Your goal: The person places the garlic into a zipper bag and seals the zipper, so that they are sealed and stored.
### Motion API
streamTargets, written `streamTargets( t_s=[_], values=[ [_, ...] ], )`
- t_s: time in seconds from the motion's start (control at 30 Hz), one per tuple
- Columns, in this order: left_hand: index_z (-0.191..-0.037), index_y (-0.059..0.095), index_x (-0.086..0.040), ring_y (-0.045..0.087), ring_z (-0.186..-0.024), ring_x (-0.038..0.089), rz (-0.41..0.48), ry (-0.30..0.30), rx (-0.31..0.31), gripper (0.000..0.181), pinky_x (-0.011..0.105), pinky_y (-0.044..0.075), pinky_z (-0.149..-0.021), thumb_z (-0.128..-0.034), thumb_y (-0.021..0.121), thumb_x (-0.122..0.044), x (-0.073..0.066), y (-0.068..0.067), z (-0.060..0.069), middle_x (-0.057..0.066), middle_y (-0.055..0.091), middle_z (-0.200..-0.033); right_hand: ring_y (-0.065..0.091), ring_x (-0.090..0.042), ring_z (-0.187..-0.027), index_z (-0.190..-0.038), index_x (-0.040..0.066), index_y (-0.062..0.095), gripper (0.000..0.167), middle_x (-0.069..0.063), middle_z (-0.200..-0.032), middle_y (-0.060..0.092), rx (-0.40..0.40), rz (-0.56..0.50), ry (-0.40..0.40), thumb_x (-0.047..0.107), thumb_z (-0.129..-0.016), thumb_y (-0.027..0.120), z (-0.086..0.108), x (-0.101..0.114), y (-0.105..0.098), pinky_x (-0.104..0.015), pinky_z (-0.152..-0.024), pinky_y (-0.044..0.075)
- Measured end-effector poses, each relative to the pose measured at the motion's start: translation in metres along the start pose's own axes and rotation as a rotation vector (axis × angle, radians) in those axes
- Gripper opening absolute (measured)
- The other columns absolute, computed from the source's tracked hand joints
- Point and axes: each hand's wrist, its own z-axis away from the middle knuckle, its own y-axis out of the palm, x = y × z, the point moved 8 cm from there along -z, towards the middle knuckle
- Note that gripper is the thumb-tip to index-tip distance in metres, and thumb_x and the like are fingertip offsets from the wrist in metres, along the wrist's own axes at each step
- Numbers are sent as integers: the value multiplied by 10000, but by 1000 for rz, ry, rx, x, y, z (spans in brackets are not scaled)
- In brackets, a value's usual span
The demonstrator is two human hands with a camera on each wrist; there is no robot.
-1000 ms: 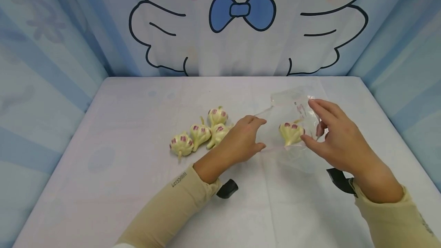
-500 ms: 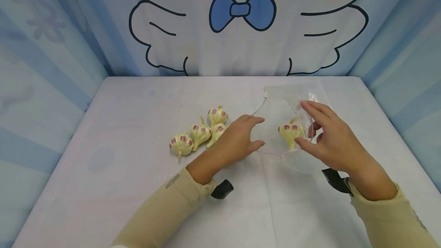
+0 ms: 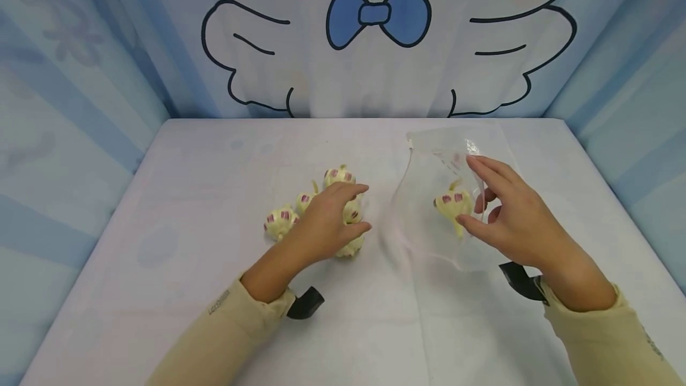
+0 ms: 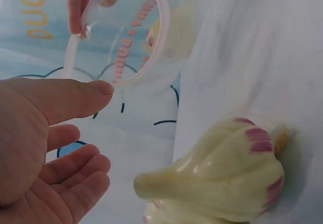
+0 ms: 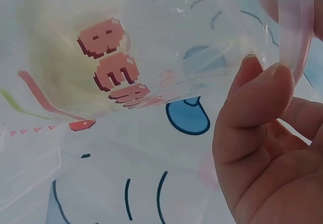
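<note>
Closest loose garlic (image 4: 217, 168) sits left of the bag (image 3: 420, 201), neck pointing roughly at the left hand (image 3: 324, 222), easily the nearer one, fingers spread, holding nothing. The right hand (image 3: 517, 213) pinches the rim (image 5: 295, 32) at the bag's right, one bulb (image 3: 452, 202) inside.

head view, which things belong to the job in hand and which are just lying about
Likely part of the job:
clear bag, pinched by the right hand
garlic bulb inside it
loose garlic bulbs near the left hand

Just background:
white tabletop
cartoon backdrop
</note>
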Motion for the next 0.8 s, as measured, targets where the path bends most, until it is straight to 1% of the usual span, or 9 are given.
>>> streamTargets(
  t_s=[0.2,0.27,0.33,0.53,0.7,0.8],
  values=[
    [-1424,537,-66,484,-1313,263,21,-97,15,610,426,419,-1061,-884,795,-188,23,-1,14,93,532,-1420,480,-35,-788,-1489,-45,403,894,-168,-1455,437,9,-19,15,-25,-722,861,-1,1,1,-91,-626,454],
    [-1421,541,-69,491,-1304,268,17,-112,15,604,427,430,-1048,-884,794,-180,29,-1,17,98,535,-1413,478,-32,-787,-1487,-46,403,892,-168,-1452,438,6,-21,13,-27,-721,859,-1,1,1,-93,-625,452],
    [-1418,549,-75,494,-1300,270,9,-112,14,589,425,438,-1038,-888,788,-168,33,-1,19,101,542,-1404,479,-33,-784,-1486,-49,405,891,-169,-1449,440,3,-22,10,-31,-720,859,-1,1,1,-94,-624,451],
    [-1374,600,-72,531,-1264,267,-34,-48,20,505,413,452,-1024,-899,767,-120,36,3,20,102,589,-1346,479,-37,-786,-1491,-43,400,889,-173,-1450,437,11,-33,22,-15,-730,860,-1,0,3,-99,-623,454],
    [-1270,665,-31,570,-1221,280,-89,14,13,375,424,448,-1027,-906,744,-78,35,5,20,113,646,-1270,481,-42,-791,-1497,-36,396,888,-171,-1455,434,19,-39,32,-3,-740,859,-1,-1,4,-101,-627,461],
    [-1212,690,-8,610,-1150,282,-97,37,-2,316,424,477,-984,-903,738,-52,35,5,21,118,677,-1201,483,-40,-789,-1495,-35,398,884,-163,-1452,437,17,-40,28,-7,-740,857,-2,0,4,-100,-626,462]
  ],
)
